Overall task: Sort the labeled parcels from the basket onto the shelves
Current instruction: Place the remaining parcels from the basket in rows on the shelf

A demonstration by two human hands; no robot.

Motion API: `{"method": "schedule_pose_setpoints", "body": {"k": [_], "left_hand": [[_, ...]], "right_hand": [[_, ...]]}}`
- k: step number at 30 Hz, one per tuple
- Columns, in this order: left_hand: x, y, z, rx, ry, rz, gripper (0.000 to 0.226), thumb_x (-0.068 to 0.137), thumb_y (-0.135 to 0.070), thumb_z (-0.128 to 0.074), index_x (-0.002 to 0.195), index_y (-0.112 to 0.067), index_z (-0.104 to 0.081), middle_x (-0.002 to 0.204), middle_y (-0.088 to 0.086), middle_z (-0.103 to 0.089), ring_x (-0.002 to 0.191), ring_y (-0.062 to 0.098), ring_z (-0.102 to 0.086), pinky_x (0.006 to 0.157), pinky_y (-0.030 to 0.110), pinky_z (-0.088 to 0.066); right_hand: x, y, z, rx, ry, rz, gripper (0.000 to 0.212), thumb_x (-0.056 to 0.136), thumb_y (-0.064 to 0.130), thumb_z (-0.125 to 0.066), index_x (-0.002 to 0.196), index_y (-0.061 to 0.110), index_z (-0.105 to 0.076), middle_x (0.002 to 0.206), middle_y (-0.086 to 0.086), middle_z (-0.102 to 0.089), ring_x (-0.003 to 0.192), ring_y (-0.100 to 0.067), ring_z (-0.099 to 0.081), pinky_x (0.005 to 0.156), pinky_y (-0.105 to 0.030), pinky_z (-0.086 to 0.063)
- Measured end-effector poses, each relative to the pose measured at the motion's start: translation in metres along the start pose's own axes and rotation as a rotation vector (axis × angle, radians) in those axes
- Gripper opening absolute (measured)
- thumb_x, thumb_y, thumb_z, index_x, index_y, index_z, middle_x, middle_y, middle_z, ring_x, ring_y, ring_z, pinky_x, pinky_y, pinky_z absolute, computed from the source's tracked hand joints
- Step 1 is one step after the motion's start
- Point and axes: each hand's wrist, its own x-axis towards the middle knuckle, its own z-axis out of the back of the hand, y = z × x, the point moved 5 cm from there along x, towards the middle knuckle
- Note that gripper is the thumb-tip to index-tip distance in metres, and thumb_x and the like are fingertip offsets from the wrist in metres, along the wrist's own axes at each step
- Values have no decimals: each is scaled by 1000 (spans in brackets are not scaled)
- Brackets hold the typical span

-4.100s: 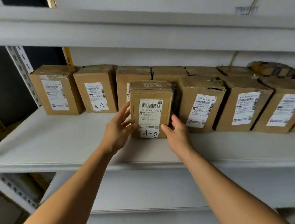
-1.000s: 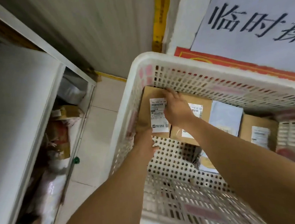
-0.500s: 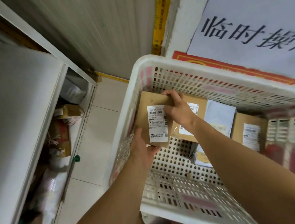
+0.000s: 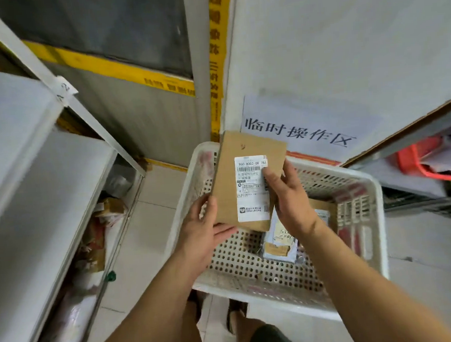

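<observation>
Above the white basket [image 4: 366,186], both hands hold one brown parcel [image 4: 249,179]: left hand [image 4: 205,231] grips its bottom corner, right hand [image 4: 288,201] pinches its side. It has yet to reach the shelves [image 4: 29,159]. More parcels [image 4: 278,245] wait inside.

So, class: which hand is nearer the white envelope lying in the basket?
Right. The right hand hovers just above the white envelope; the left hand grips the box's opposite edge.

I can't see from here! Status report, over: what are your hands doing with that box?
Left hand and right hand both hold the cardboard parcel, label up. Parcel lifted above the white basket. Nothing blocking.
</observation>
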Motion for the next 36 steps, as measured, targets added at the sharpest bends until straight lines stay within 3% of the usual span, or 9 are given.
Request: {"method": "schedule_pose_setpoints", "body": {"k": [5, 8, 12, 14, 17, 22, 26, 30, 36], "left_hand": [[-57, -62, 14, 484, -162, -154, 47, 91, -84, -38, 130, -60, -47, 138, -13, -60, 98, 9, -70, 77, 33, -56], [-89, -93, 27, 658, -214, -269, 80, 68, -106, -30, 127, -54, -47, 123, -24, -58, 103, 2, -58, 76, 31, -45], [-138, -132, 52, 581, -249, -423, 63, 91, -71, -59, 147, -68, -29, 134, -33, -59, 125, 3, -58, 104, 37, -47], [-168, -151, 75, 537, -294, -494, 52, 98, -54, -64, 130, -84, -35, 118, -44, -63, 111, -12, -62, 94, 21, -48], [-218, -174, 121, 413, -413, -552, 48, 83, -65, -64, 125, -81, -46, 115, -43, -67, 106, -14, -64, 83, 15, -51], [-307, -208, 198, 420, -600, -721, 52, 82, -65, -54, 134, -71, -49, 135, -38, -61, 127, 0, -59, 108, 40, -48], [-383, -219, 260, 363, -722, -819, 46, 83, -64, -57, 125, -79, -49, 128, -48, -58, 113, -23, -57, 98, 29, -47], [-448, -217, 311, 309, -815, -915, 47, 98, -37, -64, 140, -55, -56, 136, -29, -65, 130, -5, -57, 111, 38, -46], [-528, -198, 359, 248, -960, -1010, 50, 106, -7, -57, 144, -39, -59, 136, -17, -69, 120, 2, -68, 97, 22, -56]], "right_hand": [[-46, 51, -28, 40, 165, 5, 59, 107, 44, -58, 159, 55, -31, 154, 7, -58, 141, -23, -56, 96, -53, -57], [-60, 80, -51, 29, 248, 14, 65, 105, 49, -62, 158, 60, -27, 153, 11, -60, 140, -17, -57, 108, -58, -52], [-77, 126, -107, -42, 351, 118, 44, 103, 46, -66, 143, 53, -47, 142, 11, -67, 129, -18, -67, 92, -41, -63], [-87, 146, -140, -73, 415, 153, 44, 102, 43, -67, 142, 51, -51, 142, 11, -67, 127, -18, -68, 86, -36, -63], [-110, 170, -197, -112, 603, 176, 59, 104, 28, -67, 154, 50, -46, 145, 13, -65, 127, -16, -68, 89, -36, -62], [-155, 201, -305, -112, 798, 226, 69, 102, 11, -66, 162, 34, -40, 152, 8, -61, 140, -21, -58, 117, -57, -46], [-197, 221, -386, -142, 906, 333, 65, 100, 24, -73, 153, 52, -47, 149, 19, -62, 136, -7, -60, 114, -44, -48], [-243, 232, -459, -192, 1021, 431, 64, 94, 45, -78, 143, 71, -46, 141, 39, -58, 128, 14, -57, 98, -16, -51], [-308, 224, -549, -264, 1242, 480, 67, 95, 51, -72, 149, 68, -38, 143, 32, -61, 128, 5, -61, 110, -38, -44]]}}
